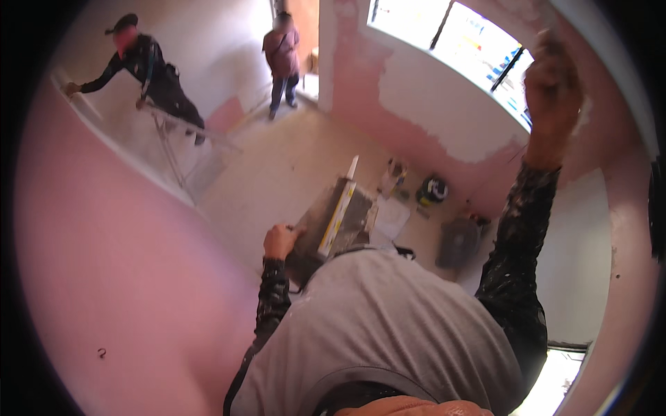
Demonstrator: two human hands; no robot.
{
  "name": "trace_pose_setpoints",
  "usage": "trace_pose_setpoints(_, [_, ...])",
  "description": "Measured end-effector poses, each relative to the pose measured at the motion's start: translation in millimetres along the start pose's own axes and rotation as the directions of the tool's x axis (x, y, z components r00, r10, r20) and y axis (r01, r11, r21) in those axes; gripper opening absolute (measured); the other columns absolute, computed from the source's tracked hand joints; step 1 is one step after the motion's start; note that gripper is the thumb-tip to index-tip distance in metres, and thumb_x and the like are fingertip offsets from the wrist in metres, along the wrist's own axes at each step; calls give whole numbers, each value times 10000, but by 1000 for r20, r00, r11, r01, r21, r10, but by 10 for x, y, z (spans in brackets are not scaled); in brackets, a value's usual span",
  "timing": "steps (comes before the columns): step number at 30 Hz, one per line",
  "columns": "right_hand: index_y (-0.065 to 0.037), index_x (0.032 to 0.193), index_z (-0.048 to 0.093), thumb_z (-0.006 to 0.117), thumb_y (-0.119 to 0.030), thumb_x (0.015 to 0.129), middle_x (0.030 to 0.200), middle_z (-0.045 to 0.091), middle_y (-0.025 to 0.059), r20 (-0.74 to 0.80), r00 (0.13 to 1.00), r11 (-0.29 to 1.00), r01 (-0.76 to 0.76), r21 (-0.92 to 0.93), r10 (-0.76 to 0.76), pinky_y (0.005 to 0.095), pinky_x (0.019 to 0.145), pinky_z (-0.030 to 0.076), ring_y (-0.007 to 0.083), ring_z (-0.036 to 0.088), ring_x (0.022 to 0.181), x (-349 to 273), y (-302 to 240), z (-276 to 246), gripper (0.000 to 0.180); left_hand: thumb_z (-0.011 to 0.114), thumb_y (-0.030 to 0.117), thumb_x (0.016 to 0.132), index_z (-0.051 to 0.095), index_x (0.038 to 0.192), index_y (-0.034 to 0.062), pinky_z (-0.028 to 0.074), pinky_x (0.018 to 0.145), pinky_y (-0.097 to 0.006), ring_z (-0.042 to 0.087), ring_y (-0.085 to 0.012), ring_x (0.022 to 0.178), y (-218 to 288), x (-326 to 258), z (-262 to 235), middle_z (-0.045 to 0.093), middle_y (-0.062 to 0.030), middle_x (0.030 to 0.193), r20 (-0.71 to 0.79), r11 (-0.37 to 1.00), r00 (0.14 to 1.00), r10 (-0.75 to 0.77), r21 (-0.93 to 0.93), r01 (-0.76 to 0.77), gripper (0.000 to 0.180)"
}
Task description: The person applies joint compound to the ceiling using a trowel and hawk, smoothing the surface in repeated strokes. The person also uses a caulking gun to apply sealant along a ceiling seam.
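A dark oblong object (pixel 338 216) was seen just right of the nearer left hand (pixel 279 242), angled near to far; its finger grip could not be told, nor that of the raised, blurred right hand (pixel 553 93).

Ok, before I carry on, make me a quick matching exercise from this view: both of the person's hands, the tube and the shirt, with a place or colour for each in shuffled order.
Things:
1. Left hand
2. Right hand
3. Tube
4. Shirt

Places and colours:
A. White and yellow, with a pointed pale tip
B. Raised high, near the window
C. Grey across the front
D. Held low, to the left of the thing with the pointed tip

Right pairs: 1-D, 2-B, 3-A, 4-C
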State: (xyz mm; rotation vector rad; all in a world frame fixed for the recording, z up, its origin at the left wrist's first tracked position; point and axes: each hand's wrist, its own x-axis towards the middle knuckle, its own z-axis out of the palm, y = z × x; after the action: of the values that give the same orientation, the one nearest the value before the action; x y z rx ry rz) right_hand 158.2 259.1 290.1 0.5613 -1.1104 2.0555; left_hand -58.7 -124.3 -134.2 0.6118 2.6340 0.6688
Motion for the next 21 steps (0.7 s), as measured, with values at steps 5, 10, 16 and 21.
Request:
trace_pose_setpoints(5, [-6, 1161, 633, 635, -98, 923, 1120, 663, 62, -565, 805, 687, -514, -514, 179, 316, 812, 566, 185, 672, 926, -1391, 1532, -864, 255, 779, 547, 737, 737, 1028, 66, 531, 845, -421, 688, -337, 977, -37, -25, 30, 720, -199, 1006, 61, 992, 996, -68, -98, 74, 564])
trace_pose_setpoints(10, [-8, 1067, 644, 664, -71, 900, 1001, 683, 76, -617, 524, 724, -680, 111, 587, 308, 761, 569, 183, 681, 877, -2215, 2037, -1700, 180, 760, 517, 781, 695, 1056, 23, 516, 836, -451, 664, -371, 960, 55, 89, 19, 693, -212, 1017, -241, 998, 969, 62, -6, -65, 569])
trace_pose_setpoints(16, [-8, 1107, 613, 620, -39, 897, 995, 663, 55, -602, 540, 678, -735, 3, 588, 294, 791, 544, 155, 663, 862, -2382, 2258, -2032, 212, 742, 593, 772, 597, 1166, 29, 481, 874, -453, 613, -355, 1024, 750, -79, -144, 640, -194, 1062, -186, 970, 954, 237, -16, -244, 703])
trace_pose_setpoints(21, [-5, 1165, 587, 608, 11, 850, 990, 648, 44, -553, 507, 646, -759, 77, 661, 299, 791, 539, 159, 649, 872, -2118, 2440, -2502, 315, 781, 628, 707, 478, 1294, 64, 384, 961, -512, 530, -324, 1114, 717, -434, 58, 564, -166, 1161, -29, 974, 978, 209, 94, -205, 868])
